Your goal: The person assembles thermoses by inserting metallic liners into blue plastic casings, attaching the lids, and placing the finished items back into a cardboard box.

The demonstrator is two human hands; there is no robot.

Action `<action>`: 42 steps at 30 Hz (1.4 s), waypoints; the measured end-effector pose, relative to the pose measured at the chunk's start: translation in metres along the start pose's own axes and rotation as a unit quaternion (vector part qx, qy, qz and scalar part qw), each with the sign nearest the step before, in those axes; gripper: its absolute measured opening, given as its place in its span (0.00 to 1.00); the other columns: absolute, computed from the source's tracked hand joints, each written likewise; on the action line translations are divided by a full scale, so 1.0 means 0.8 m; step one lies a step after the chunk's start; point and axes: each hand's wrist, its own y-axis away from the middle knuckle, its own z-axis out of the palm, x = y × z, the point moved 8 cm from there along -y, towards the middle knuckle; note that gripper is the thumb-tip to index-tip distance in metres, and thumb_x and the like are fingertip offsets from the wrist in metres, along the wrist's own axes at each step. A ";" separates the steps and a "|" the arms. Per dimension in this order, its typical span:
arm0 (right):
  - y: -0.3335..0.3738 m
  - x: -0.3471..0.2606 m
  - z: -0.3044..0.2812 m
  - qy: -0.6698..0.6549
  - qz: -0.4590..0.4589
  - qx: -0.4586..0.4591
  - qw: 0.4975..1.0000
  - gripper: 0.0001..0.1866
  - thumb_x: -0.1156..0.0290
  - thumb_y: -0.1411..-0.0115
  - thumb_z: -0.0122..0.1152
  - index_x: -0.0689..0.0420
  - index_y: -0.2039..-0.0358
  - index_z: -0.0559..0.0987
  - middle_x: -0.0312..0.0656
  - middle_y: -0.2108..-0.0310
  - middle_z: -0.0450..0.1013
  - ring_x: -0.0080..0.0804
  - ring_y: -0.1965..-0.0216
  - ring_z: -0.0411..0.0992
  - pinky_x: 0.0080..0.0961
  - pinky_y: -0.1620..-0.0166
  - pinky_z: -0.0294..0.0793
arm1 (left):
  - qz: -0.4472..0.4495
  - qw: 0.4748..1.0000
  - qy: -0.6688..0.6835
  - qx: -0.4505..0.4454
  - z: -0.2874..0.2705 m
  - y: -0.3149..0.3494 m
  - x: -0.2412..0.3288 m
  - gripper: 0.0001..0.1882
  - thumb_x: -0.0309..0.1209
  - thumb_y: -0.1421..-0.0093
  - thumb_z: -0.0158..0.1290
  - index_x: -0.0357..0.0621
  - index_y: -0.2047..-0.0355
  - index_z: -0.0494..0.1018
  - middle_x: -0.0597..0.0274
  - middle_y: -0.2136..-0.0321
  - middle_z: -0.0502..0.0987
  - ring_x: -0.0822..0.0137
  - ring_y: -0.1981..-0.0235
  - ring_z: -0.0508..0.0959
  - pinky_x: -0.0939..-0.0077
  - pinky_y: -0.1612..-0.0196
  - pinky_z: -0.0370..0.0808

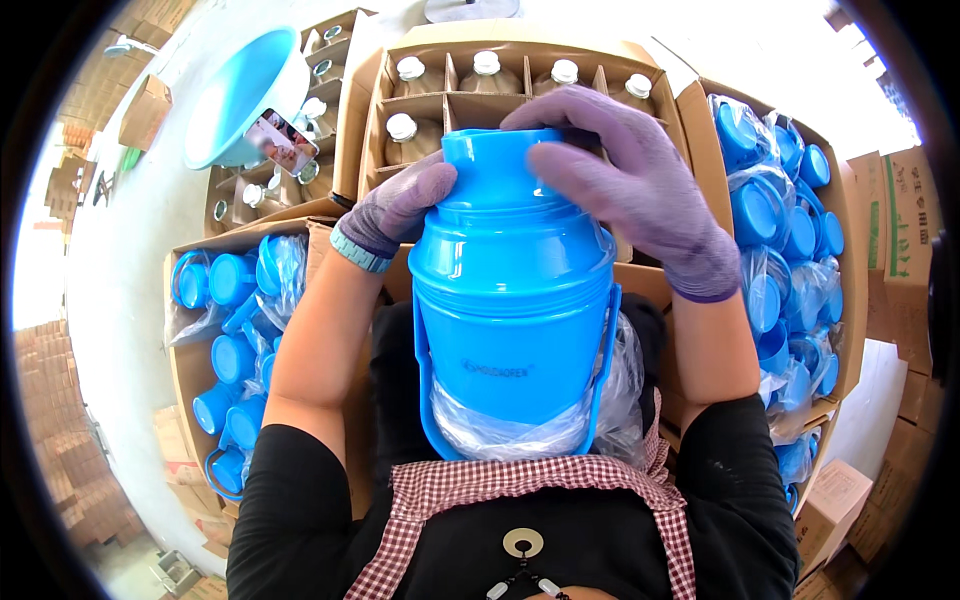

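Jug has room between box edges, left hand grasping its neck, right hand blurred, grip unclear.

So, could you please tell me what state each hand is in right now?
Left hand: partly curled against the blue bucket; whether it grips cannot be told.
Right hand: open, blurred, at the bucket's top.

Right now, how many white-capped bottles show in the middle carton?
5 bottles: four across the far row, one at the second row's left; the right hand and blue container may hide others.
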 end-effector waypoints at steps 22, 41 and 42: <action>0.033 0.070 0.056 -0.418 -0.010 0.008 0.908 0.47 0.46 0.38 0.70 0.57 0.28 0.61 0.49 0.35 0.67 0.42 0.33 0.65 0.40 0.31 0.65 | -0.043 0.957 -0.139 0.250 0.071 0.063 0.042 0.50 0.59 0.40 0.62 0.35 0.31 0.60 0.48 0.42 0.74 0.57 0.43 0.77 0.64 0.40 0.75; -0.034 -0.200 0.046 -0.098 -0.245 -0.326 0.908 0.22 0.58 0.38 0.67 0.58 0.48 0.82 0.46 0.53 0.80 0.39 0.51 0.78 0.35 0.45 0.79 | 0.028 0.970 0.239 -0.022 0.102 0.029 -0.035 0.37 0.53 0.27 0.49 0.33 0.32 0.64 0.47 0.45 0.78 0.62 0.46 0.80 0.68 0.43 0.79; -0.015 -0.248 0.061 -0.067 -0.303 -0.315 0.897 0.21 0.58 0.38 0.67 0.58 0.50 0.82 0.46 0.54 0.80 0.37 0.51 0.78 0.35 0.45 0.78 | 0.039 0.971 0.235 -0.021 0.115 0.041 -0.036 0.37 0.53 0.27 0.49 0.32 0.32 0.64 0.48 0.45 0.79 0.62 0.46 0.81 0.68 0.44 0.79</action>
